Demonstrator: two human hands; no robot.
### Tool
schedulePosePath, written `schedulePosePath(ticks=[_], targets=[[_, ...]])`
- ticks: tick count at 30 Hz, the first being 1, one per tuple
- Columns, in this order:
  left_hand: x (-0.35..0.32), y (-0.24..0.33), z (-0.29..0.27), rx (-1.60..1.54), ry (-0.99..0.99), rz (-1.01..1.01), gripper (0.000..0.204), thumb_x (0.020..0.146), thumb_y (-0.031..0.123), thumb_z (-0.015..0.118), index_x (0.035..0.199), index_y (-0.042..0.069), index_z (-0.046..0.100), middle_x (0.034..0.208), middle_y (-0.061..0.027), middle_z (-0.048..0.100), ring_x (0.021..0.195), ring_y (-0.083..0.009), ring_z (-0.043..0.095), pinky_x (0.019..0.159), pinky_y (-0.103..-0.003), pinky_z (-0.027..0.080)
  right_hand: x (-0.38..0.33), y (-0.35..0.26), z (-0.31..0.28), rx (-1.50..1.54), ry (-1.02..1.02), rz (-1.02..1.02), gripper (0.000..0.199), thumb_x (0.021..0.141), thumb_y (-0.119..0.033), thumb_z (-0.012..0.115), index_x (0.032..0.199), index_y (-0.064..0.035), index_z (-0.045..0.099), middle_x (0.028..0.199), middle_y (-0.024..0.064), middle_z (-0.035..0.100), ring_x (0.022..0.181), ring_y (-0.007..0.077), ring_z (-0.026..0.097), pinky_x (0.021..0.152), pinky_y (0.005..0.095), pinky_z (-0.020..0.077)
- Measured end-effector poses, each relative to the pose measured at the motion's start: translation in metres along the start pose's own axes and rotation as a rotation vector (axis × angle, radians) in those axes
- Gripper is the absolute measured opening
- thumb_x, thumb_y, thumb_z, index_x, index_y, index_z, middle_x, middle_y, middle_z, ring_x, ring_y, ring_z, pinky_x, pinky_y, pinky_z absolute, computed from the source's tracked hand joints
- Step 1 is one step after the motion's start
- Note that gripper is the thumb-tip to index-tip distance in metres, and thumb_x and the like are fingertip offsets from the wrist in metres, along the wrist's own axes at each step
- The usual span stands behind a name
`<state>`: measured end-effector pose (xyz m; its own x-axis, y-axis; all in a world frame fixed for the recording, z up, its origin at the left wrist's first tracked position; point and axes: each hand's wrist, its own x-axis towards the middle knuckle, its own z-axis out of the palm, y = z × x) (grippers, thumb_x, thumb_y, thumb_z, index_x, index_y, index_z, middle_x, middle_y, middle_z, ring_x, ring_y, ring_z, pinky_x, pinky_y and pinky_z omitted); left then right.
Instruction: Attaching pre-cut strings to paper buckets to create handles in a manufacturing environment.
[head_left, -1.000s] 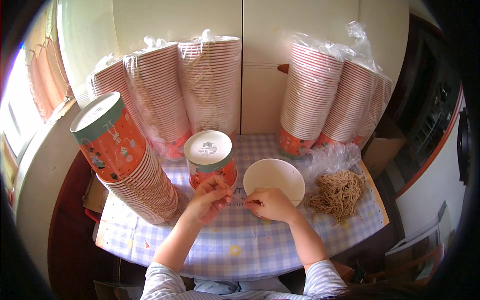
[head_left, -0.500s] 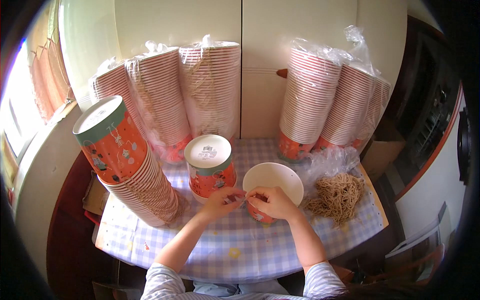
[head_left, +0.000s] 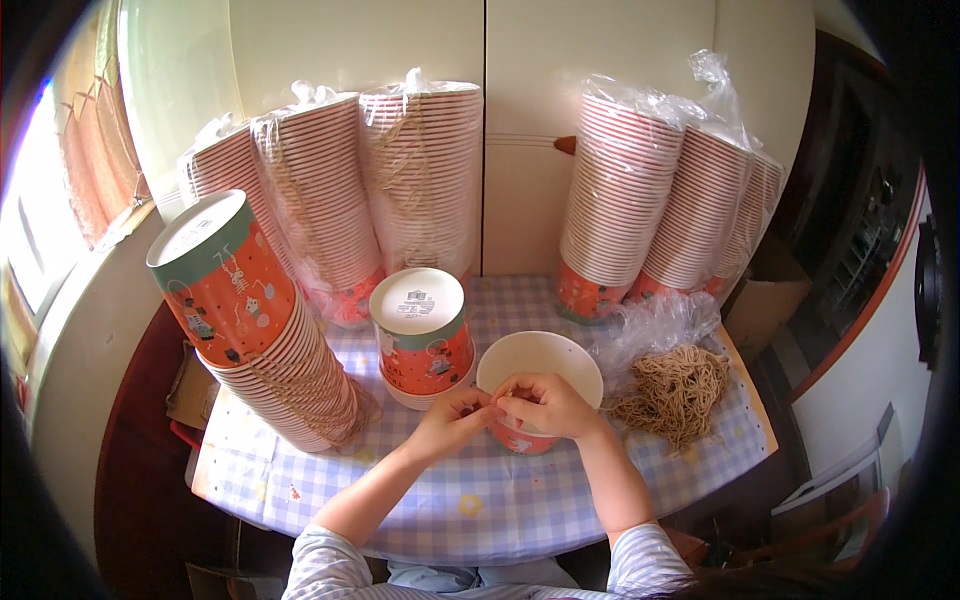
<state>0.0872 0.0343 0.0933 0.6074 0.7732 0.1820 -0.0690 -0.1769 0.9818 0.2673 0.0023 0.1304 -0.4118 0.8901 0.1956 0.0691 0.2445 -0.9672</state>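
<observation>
My left hand and my right hand meet fingertip to fingertip at the near left rim of an open paper bucket. Both are closed in a pinch; whatever lies between the fingers is too small to make out. White inside and red-orange outside, the bucket stands in front of me with its mouth up, partly covered by my right hand. To its left, an upside-down bucket with a green band and a pale base rests close to my left hand. A heap of tan twine lies right of my right hand.
At the left leans a tall stack of nested buckets with twine draped over it. Plastic-wrapped bucket stacks line the back left, and more wrapped stacks the back right. Crumpled clear plastic lies behind the twine on the checked tablecloth.
The fingers of my left hand have closed in and now touch those of my right. The open bucket has shifted slightly left and nearer to me.
</observation>
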Motion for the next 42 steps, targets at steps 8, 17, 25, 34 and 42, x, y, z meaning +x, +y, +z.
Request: schedulePosePath(ticks=[8, 17, 25, 34, 42], targets=[[-0.002, 0.013, -0.001, -0.380, 0.102, -0.103, 0.008, 0.084, 0.012, 0.053, 0.082, 0.006, 0.058, 0.076, -0.0029, 0.059, 0.062, -0.0045, 0.049, 0.048, -0.017, 0.029, -0.011, -0.020, -0.005, -0.078, 0.043, -0.038, 0.024, 0.079, -0.005, 0.056, 0.103, -0.0022, 0.051, 0.071, -0.0016, 0.053, 0.066, 0.0030, 0.049, 0.060, 0.0183, 0.0417], [-0.007, 0.018, 0.006, -0.021, 0.059, 0.058, 0.016, 0.084, 0.009, 0.053, 0.093, -0.004, 0.058, 0.081, -0.0048, 0.061, 0.066, -0.0085, 0.057, 0.058, -0.022, 0.046, -0.021, -0.033, -0.001, 0.005, -0.073, -0.090, 0.018, 0.081, -0.001, 0.053, 0.099, -0.0026, 0.053, 0.085, 0.0014, 0.058, 0.073, 0.0050, 0.052, 0.068, 0.0197, 0.0434], [-0.017, 0.022, 0.006, 0.133, -0.067, 0.052, 0.016, 0.084, 0.012, 0.055, 0.093, -0.001, 0.059, 0.070, -0.0009, 0.058, 0.063, -0.0028, 0.050, 0.055, -0.019, 0.041, -0.013, -0.026, -0.001, -0.267, 0.047, -0.339, 0.019, 0.074, 0.007, 0.050, 0.086, -0.0009, 0.062, 0.089, 0.0060, 0.061, 0.076, 0.0098, 0.056, 0.066, 0.0217, 0.0450], [-0.008, 0.015, -0.001, 0.049, -0.002, -0.017, 0.017, 0.086, 0.013, 0.052, 0.091, -0.002, 0.060, 0.080, -0.0039, 0.060, 0.075, -0.0080, 0.055, 0.067, -0.022, 0.045, -0.010, -0.035, 0.010, -0.671, 0.229, -0.285, 0.012, 0.069, -0.008, 0.065, 0.080, -0.0038, 0.064, 0.084, 0.0061, 0.062, 0.075, 0.0190, 0.060, 0.063, 0.0285, 0.0476], [-0.002, 0.016, -0.003, -0.086, -0.004, -0.042, 0.019, 0.085, 0.013, 0.052, 0.088, -0.004, 0.060, 0.081, -0.0039, 0.061, 0.076, -0.0084, 0.055, 0.068, -0.023, 0.045, -0.010, -0.026, 0.008, -0.891, 0.298, -0.284, 0.011, 0.065, -0.013, 0.069, 0.074, -0.0076, 0.063, 0.078, 0.0035, 0.061, 0.072, 0.0215, 0.060, 0.061, 0.0296, 0.0477]])
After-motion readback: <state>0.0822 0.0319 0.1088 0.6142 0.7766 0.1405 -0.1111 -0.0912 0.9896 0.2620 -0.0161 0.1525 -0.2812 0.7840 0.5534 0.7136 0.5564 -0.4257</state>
